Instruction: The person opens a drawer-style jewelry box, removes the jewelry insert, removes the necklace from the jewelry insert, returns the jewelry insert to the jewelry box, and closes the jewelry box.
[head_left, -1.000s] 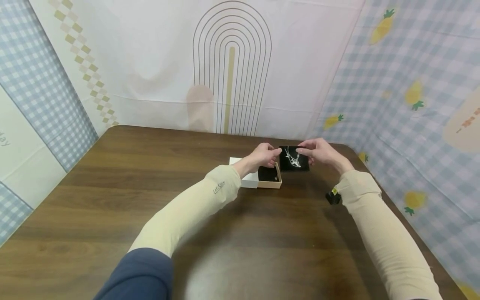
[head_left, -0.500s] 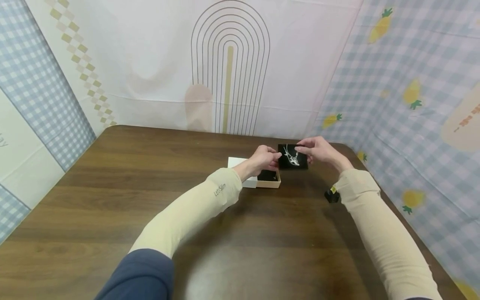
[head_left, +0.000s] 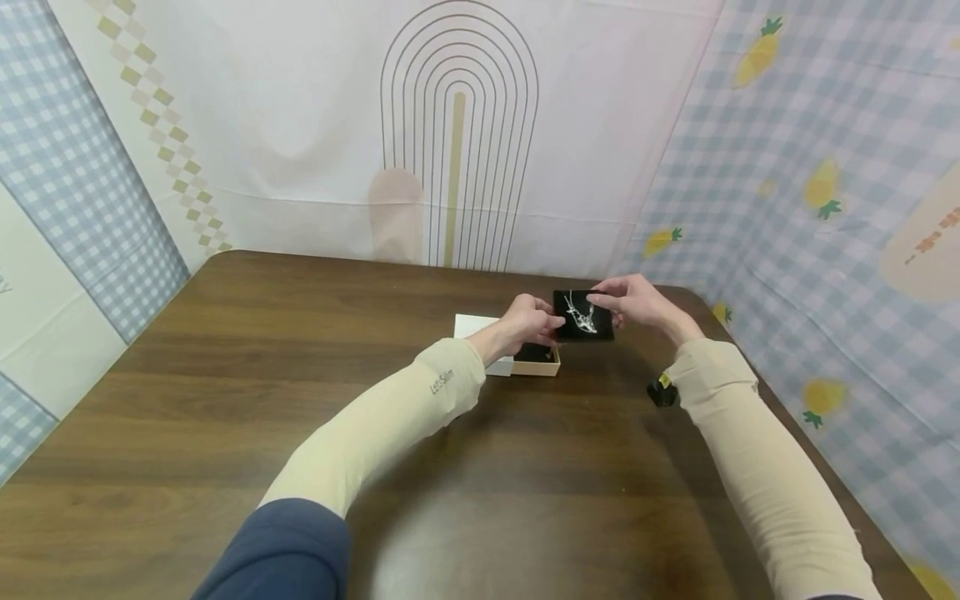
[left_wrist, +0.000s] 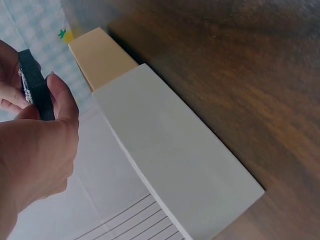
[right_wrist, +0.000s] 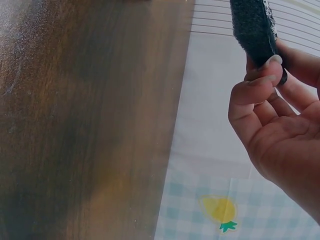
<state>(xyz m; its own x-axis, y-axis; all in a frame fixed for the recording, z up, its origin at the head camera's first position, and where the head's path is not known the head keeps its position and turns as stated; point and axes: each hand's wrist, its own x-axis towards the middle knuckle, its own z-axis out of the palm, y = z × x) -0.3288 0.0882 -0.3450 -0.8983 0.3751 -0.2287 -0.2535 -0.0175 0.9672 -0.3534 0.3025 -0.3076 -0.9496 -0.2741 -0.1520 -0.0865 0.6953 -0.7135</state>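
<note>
Between both hands is a black foam jewelry pad (head_left: 570,333), tilted so its face shows in the head view. A silver necklace (head_left: 581,317) lies across that face. My left hand (head_left: 522,320) pinches the pad's left edge between thumb and fingers. The right hand (head_left: 637,302) pinches its upper right edge. In the left wrist view the pad (left_wrist: 35,82) appears edge-on as thick dark foam. Below the left hand sits a small box: a tan tray (head_left: 536,369) with dark lining, partly covered by a white sleeve (head_left: 474,323).
A small black object with a yellow mark (head_left: 662,391) is by the right forearm, partly covered by its sleeve. The brown wooden table (head_left: 262,400) meets hanging cloths (head_left: 300,125) at its back and right side.
The pad stays held in both hands and shifts only slightly. My left thumb comes a little lower on the pad's edge. The box stays put; the whole view drifts slightly.
</note>
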